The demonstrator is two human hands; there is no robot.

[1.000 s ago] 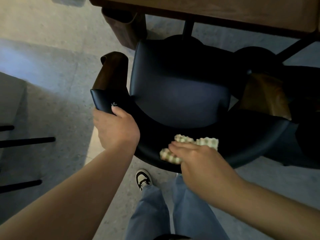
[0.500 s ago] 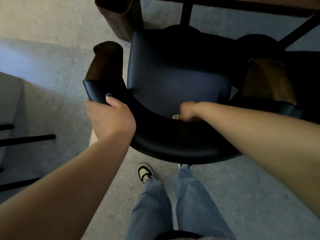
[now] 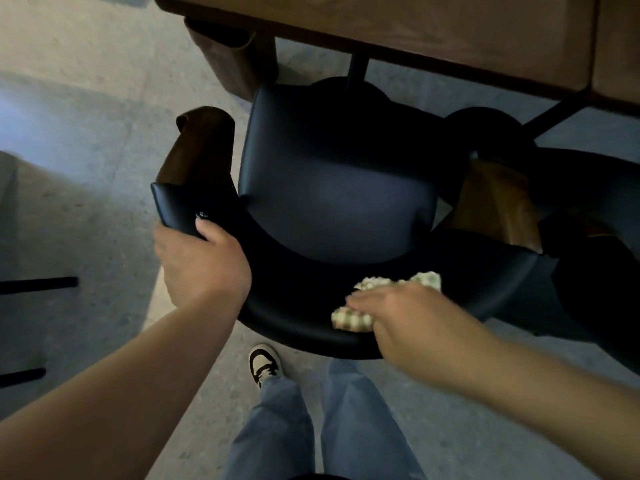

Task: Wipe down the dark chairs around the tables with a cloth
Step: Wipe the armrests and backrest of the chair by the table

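Observation:
A dark padded chair [image 3: 332, 188] with a curved backrest stands just in front of me, pushed up to a wooden table [image 3: 450, 36]. My left hand [image 3: 201, 261] grips the left end of the backrest, thumb on top. My right hand [image 3: 412, 317] lies flat on a pale, bumpy cloth [image 3: 353, 318] and presses it onto the top of the backrest, right of centre. Most of the cloth is hidden under the hand.
A second dark chair [image 3: 588, 244] with a brown wooden arm stands close on the right. Black table legs [image 3: 356, 69] run under the table. Black bars [image 3: 38, 284] of other furniture jut in at the left. My legs and a shoe [image 3: 265, 363] stand behind the chair.
My right hand has come back from inside the backrest near the seat to the top of the backrest, with the cloth showing again. The left hand has kept its grip.

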